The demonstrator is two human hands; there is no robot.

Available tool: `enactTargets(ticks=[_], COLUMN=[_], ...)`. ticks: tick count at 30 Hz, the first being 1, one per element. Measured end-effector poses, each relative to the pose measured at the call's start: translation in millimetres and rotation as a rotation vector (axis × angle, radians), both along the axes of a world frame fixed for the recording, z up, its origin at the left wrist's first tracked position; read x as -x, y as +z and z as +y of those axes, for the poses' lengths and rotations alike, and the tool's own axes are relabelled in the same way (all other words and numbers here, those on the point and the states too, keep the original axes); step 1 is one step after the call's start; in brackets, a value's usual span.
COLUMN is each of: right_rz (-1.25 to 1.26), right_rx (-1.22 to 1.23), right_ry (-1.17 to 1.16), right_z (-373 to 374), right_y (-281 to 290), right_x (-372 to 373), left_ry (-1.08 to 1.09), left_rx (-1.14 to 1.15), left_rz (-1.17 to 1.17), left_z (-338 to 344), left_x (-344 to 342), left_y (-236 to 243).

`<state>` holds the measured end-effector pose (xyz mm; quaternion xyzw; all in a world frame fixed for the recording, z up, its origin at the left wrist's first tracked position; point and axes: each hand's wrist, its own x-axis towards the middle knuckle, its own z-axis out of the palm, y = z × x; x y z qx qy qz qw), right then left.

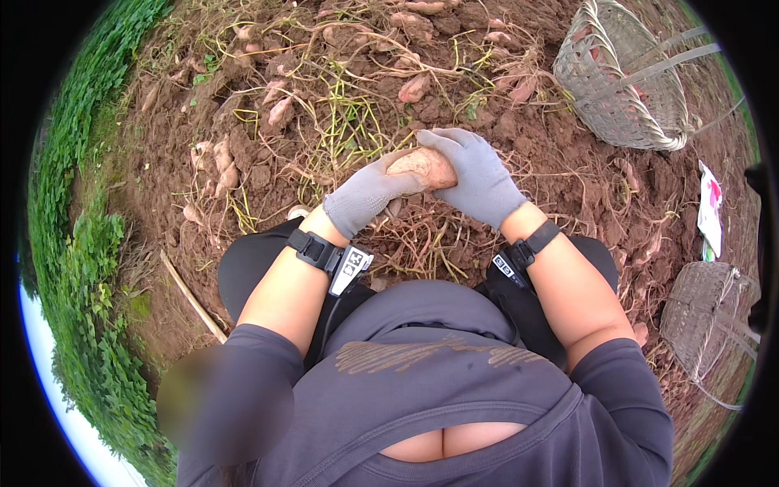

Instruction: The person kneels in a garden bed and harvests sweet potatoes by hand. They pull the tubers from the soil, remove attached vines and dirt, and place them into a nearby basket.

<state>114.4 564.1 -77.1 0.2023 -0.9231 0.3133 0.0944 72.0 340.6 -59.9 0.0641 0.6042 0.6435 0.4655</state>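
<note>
The gloved left grip (371, 193) is closed partway around the left end of a pale-orange sweet potato (428, 165), its thumb laid along the near side; the gloved right grip (479, 174) curves over the right end, closed against it; how the fingers sit underneath is hidden; the sweet potato is between the two, in front of the person's torso and above the brown soil (540, 134); just beyond lie yellow-green stems (350, 114), and farther off, pinkish tubers (414, 88); an upper wicker basket (621, 122) and a lower wicker basket (702, 312) are at the right.
</note>
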Motion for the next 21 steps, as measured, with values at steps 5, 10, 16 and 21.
enactTargets(ticks=[5, 10, 16, 21], right_rz=[0.191, 0.024, -0.768, -0.837], right_rx=[0.109, 0.321, 1.138, 1.06], right_ry=[0.011, -0.159, -0.394, -0.321], right_z=[2, 2, 0, 4], right_y=[-6, -13, -18, -21], right_x=[4, 6, 13, 10], left_ry=[0.117, 0.199, 0.196, 0.13], left_rx=[-0.151, 0.157, 0.002, -0.021], left_rz=[-0.091, 0.311, 0.389, -0.05], left_z=[3, 17, 20, 16], left_x=[0, -5, -10, -6], left_y=[4, -5, -15, -19])
